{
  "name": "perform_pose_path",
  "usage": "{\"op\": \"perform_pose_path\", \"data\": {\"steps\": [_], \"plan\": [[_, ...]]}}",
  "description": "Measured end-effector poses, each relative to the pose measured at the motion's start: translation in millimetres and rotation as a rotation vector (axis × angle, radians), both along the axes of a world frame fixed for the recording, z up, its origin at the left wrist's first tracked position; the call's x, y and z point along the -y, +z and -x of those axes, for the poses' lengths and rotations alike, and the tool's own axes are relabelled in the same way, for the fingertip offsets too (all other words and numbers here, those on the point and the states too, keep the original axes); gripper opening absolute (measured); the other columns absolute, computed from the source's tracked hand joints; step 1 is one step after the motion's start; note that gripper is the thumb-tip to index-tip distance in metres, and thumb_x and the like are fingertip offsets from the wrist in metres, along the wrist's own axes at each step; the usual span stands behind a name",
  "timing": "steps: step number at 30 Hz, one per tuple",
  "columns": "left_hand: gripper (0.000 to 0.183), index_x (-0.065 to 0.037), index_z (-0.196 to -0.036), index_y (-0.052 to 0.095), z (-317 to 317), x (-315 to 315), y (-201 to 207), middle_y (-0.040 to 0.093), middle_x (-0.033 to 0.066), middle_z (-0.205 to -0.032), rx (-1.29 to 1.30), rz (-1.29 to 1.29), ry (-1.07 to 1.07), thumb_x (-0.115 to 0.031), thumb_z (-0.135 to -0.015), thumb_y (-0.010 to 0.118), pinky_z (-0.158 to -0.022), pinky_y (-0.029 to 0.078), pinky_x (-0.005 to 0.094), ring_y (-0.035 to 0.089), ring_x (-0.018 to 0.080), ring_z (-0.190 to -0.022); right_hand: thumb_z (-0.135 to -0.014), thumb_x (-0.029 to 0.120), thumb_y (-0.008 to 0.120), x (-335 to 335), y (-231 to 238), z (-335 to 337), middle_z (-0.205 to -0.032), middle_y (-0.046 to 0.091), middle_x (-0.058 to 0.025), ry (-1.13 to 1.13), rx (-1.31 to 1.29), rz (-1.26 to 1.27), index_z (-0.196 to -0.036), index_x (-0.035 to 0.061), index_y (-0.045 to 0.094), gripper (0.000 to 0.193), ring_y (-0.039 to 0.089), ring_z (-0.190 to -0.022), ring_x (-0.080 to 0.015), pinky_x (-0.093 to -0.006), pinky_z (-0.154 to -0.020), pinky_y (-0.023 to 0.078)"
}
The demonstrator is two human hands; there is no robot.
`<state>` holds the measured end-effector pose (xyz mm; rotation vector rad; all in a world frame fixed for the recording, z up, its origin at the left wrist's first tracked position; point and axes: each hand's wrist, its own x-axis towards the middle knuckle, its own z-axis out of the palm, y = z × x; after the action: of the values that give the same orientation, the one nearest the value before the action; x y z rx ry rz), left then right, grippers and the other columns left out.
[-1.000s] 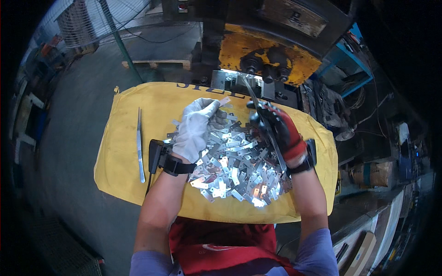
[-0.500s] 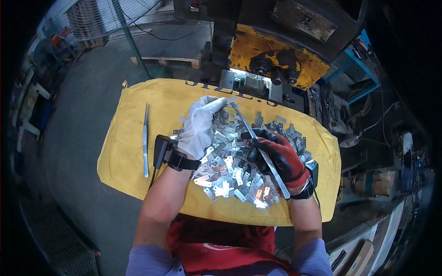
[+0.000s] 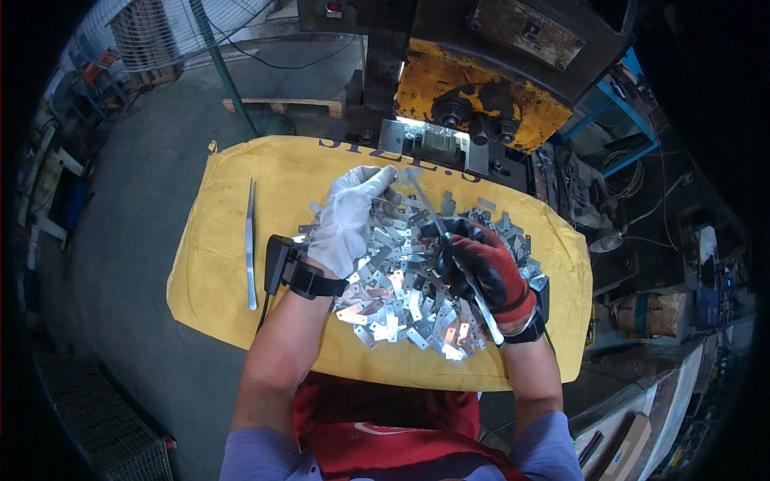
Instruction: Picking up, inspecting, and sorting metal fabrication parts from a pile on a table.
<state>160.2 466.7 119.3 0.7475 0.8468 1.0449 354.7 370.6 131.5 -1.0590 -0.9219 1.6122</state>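
Note:
My right hand (image 3: pixel 481 260), in a red and black glove, grips a pair of long metal tweezers (image 3: pixel 473 297). At their far tip is a small flat metal piece (image 3: pixel 412 174), blurred by motion. Just left of that tip my left hand (image 3: pixel 346 216), in a white glove, is closed with thumb and fingers together; what lies inside it, if anything, is hidden. Beneath both hands spreads a heap of small flat metal pieces with holes (image 3: pixel 401 293). A second pair of tweezers (image 3: pixel 251 244) lies at the left on the yellow sheet (image 3: pixel 212 297).
Beyond the sheet's far edge stands a press with a worn yellow block (image 3: pixel 481 96) and a metal die (image 3: pixel 437 144) under it. A green post (image 3: pixel 220 68) and a wire fan guard (image 3: pixel 152 32) are far left. A lamp (image 3: pixel 607 242) sits at the right.
The tweezers' tip has moved slightly right, away from my left fingertips, with the small metal piece at it. My left hand has hardly moved.

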Motion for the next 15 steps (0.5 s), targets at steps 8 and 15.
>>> {"op": "perform_pose_path", "data": {"steps": [8, 15], "plan": [[0.022, -0.003, -0.092, 0.059, -4, 2, 6, 0.063, 0.0061, -0.079, -0.013, 0.007, 0.01, -0.025, -0.089, 0.058, -0.051, 0.045, 0.0214, 0.058, 0.0108, -0.061, -0.092, 0.02, 0.048, -39, -6, -11, -0.072, 0.059, -0.0025, -0.095, 0.152, -0.121, -0.109, -0.0001, 0.056, 0.027, 0.053, -0.054, -0.0055, -0.0181, -0.047, 0.042], [0.021, -0.004, -0.09, 0.06, -2, 8, 6, 0.063, 0.0067, -0.071, 0.006, 0.018, -0.042, -0.024, -0.089, 0.058, -0.05, 0.044, 0.0211, 0.057, 0.0106, -0.058, -0.092, 0.019, 0.049, -57, -13, -20, -0.071, 0.059, -0.0047, -0.04, -0.073, 0.028, -0.112, -0.0009, 0.054, 0.029, 0.052, -0.051, -0.0072, -0.0187, -0.045, 0.041]]}}
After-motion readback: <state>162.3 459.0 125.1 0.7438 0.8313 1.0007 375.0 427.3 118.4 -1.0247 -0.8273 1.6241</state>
